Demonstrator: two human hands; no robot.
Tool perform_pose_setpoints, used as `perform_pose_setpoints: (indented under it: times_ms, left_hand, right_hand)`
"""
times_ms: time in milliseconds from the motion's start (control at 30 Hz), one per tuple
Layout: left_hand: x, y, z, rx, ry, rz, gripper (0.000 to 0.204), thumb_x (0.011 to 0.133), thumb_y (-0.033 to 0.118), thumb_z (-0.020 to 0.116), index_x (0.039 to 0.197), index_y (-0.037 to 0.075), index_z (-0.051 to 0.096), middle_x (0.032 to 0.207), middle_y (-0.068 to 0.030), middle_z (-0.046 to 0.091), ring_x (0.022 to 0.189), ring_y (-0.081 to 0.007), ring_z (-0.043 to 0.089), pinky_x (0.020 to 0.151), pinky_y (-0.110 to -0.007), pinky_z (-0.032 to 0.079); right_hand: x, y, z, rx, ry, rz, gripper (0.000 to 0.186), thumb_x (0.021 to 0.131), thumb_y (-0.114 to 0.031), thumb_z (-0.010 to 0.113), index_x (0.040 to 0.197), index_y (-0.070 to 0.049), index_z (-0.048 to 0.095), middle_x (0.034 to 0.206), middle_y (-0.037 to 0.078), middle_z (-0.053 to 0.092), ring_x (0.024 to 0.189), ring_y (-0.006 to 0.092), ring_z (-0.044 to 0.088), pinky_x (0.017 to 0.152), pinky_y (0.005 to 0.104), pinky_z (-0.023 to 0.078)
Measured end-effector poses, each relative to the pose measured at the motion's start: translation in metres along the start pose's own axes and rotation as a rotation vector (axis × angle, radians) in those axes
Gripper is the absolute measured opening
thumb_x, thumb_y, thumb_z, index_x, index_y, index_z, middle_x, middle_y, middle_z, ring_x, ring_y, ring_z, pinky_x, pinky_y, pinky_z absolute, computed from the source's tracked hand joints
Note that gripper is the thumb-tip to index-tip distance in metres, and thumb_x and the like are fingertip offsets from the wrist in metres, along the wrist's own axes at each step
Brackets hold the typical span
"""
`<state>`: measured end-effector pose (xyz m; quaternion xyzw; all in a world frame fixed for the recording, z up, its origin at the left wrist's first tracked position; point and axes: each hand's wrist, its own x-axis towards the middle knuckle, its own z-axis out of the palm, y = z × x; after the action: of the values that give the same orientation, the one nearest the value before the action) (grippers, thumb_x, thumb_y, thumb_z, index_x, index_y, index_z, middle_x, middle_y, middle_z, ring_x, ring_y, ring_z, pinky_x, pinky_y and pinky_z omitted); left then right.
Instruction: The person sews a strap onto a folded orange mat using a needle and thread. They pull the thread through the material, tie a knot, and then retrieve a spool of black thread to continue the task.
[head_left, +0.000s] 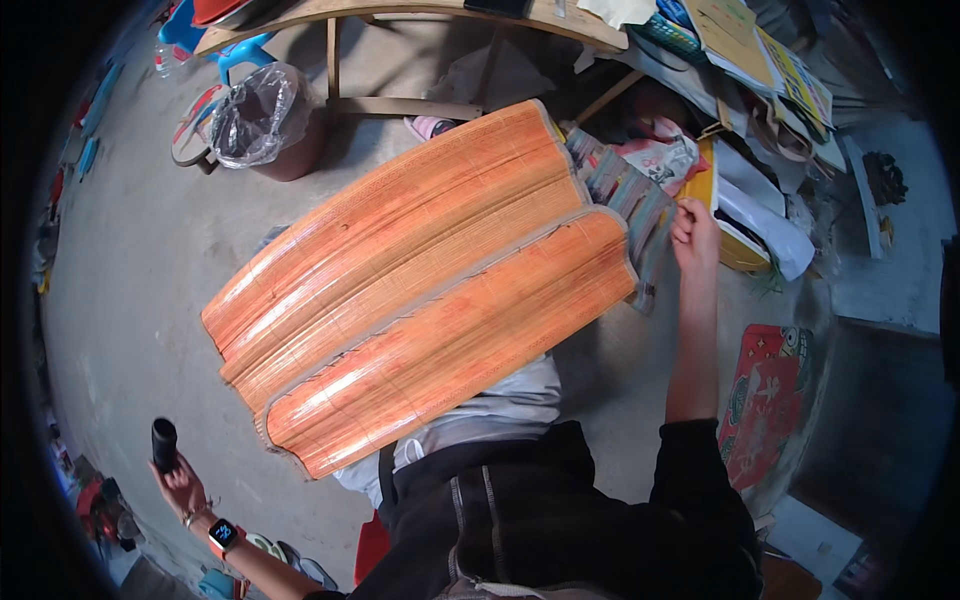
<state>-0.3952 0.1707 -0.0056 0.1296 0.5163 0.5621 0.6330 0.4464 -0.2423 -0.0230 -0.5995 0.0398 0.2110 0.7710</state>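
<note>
Across my lap lies a folded orange bamboo mat [430,270] with grey edging and creased, glossy panels. A striped grey, blue and reddish fabric piece [625,185] reaches out from behind the mat's right end. My right hand [694,238] is closed with a pinch on that fabric's right edge, beside the mat. Out to the lower left, my left hand [180,487], with a watch on its wrist, holds up a black cylinder [163,440] by its lower end. What kind of thing the cylinder is I cannot tell.
Ahead stands a curved wooden table [420,10] with wooden legs. Below its left end is a brown bin [290,150] with a clear liner. Papers and books [740,50] pile up at the far right. A red printed carton [768,400] lies on the floor to my right.
</note>
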Motion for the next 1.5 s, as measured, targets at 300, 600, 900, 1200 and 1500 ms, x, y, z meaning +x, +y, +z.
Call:
perform_pose_setpoints:
  times_ms: [300, 600, 900, 1200, 1500]
  left_hand:
    - [-0.018, 0.021, -0.066, 0.183, -0.109, -0.13, 0.04, 0.088, 0.03, 0.063, 0.114, 0.002, 0.054, 0.116, -0.0104, 0.06, 0.107, -0.0206, 0.057, 0.09, -0.03, 0.048]
    - [-0.067, 0.02, -0.064, 0.781, -0.215, -0.205, 0.037, 0.087, 0.033, 0.061, 0.108, 0.002, 0.056, 0.096, -0.0074, 0.061, 0.088, -0.0182, 0.058, 0.077, -0.034, 0.049]
    - [-0.046, 0.009, -0.011, 1.177, -0.183, -0.316, 0.042, 0.08, 0.036, 0.07, 0.105, 0.004, 0.061, 0.088, 0.0001, 0.06, 0.079, -0.0105, 0.054, 0.072, -0.025, 0.044]
    - [-0.07, 0.007, -0.016, 0.952, -0.26, -0.05, 0.046, 0.077, 0.034, 0.074, 0.109, 0.01, 0.051, 0.085, 0.0032, 0.052, 0.081, -0.0078, 0.049, 0.074, -0.024, 0.04]
    - [-0.118, -0.008, 0.089, 1.131, -0.549, 0.144, 0.062, 0.067, 0.052, 0.077, 0.101, 0.009, 0.049, 0.083, -0.0047, 0.058, 0.08, -0.0132, 0.055, 0.071, -0.027, 0.043]
  right_hand:
    - [0.017, 0.022, 0.025, -0.183, 0.066, 0.01, 0.005, 0.077, -0.002, 0.058, 0.072, -0.002, 0.057, 0.061, -0.001, 0.045, 0.041, 0.0038, 0.031, 0.035, 0.0192, 0.021]
    - [0.05, 0.016, 0.03, -0.385, 0.154, 0.055, 0.01, 0.076, -0.002, 0.058, 0.068, -0.005, 0.052, 0.058, -0.002, 0.043, 0.041, 0.0042, 0.034, 0.035, 0.0194, 0.021]
    - [0.123, 0.002, -0.075, -0.383, -0.033, 0.107, 0.009, 0.083, -0.013, 0.059, 0.092, -0.011, 0.057, 0.06, -0.003, 0.046, 0.041, 0.0043, 0.034, 0.033, 0.0184, 0.024]
    - [0.117, 0.006, -0.054, -0.447, 0.117, 0.086, 0.019, 0.089, -0.023, 0.057, 0.083, -0.005, 0.06, 0.061, -0.004, 0.046, 0.043, 0.0042, 0.033, 0.034, 0.0202, 0.023]
    - [-0.021, -0.024, 0.089, -0.801, -0.239, -0.381, 0.007, 0.087, -0.005, 0.056, 0.083, -0.004, 0.062, 0.07, -0.004, 0.049, 0.056, 0.0027, 0.039, 0.048, 0.0177, 0.031]
